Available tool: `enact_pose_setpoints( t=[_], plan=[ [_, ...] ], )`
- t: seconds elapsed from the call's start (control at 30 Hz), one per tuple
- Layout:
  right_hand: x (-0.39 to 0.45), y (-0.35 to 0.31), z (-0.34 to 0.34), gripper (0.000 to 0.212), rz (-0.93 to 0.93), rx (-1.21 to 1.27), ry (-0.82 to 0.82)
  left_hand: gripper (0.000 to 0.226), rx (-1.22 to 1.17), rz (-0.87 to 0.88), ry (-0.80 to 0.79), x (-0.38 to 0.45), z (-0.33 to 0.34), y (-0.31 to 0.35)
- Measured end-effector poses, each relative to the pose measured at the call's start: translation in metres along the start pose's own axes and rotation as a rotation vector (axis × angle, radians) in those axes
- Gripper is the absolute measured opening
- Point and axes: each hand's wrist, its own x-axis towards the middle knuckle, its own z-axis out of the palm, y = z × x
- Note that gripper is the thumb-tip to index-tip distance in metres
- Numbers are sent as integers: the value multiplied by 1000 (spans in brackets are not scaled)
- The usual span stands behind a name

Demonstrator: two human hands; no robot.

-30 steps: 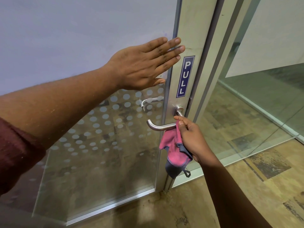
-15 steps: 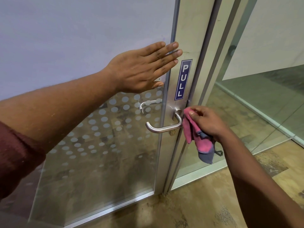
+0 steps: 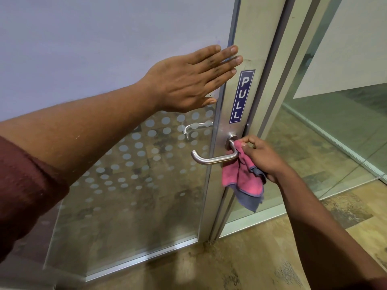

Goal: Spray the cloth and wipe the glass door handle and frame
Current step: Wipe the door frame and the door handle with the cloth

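Note:
My left hand [image 3: 188, 80] lies flat and open against the frosted glass door [image 3: 104, 49], fingertips touching the metal door frame [image 3: 249, 38]. My right hand [image 3: 263, 158] pinches a pink cloth with a grey-blue edge [image 3: 243, 176] and presses it against the right end of the steel lever handle [image 3: 213, 159], near its round base. The rest of the cloth hangs down below the handle. A blue PULL sticker [image 3: 241, 97] sits on the frame above the handle. No spray bottle is in view.
A second handle [image 3: 194, 127] shows through the dotted lower glass on the far side. To the right stands a fixed glass panel [image 3: 335, 132] with a metal bottom rail. Mottled brown floor tiles [image 3: 261, 258] lie below.
My right hand with the cloth moved from the frame edge right of the handle back onto the handle's base. The left hand stayed flat on the door.

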Motion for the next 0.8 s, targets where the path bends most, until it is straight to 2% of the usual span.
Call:
enact_pose_setpoints(
  t=[0.17,0.3,0.47,0.57,0.7,0.8],
  plan=[
    [-20,11,20,11,61,514,-5,71,14,9,26,-1,1,0],
    [-33,10,42,11,39,709,109,72,-9,0,1,-1,-2,-1],
    [-47,0,72,5,19,794,317,71,-37,-4,14,-2,-1,-1],
    [-52,-4,89,10,20,825,401,71,-28,-3,27,-2,1,-1],
    [-55,-7,111,13,33,745,497,71,-32,-2,39,-2,3,-1],
    [-59,-13,134,15,25,651,497,71,-50,-6,47,-3,3,-1]
  ],
)
